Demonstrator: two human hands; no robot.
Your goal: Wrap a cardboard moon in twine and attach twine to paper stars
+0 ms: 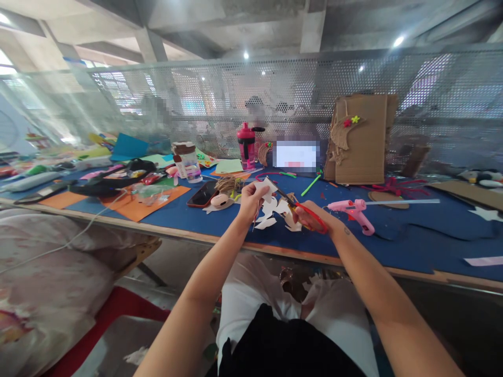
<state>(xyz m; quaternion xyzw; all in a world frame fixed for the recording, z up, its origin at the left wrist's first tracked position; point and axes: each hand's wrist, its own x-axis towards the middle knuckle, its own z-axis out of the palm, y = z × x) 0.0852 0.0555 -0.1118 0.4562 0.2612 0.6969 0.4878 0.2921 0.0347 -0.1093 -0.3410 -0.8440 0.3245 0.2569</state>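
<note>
My left hand (250,200) is closed on a piece of white paper (266,189), holding it up over the near edge of the blue table (412,241). My right hand (308,215) grips red-handled scissors (304,209), whose blades point up and left into the paper. White paper offcuts (275,214) lie on the table just under and between both hands.
A pink glue gun (356,210) lies right of my right hand. A phone (203,193), a ball of twine (228,184) and orange paper (145,204) sit to the left. Cardboard boards (363,139), a pink bottle (245,145) and a mesh screen stand behind. Paper scraps lie in my lap.
</note>
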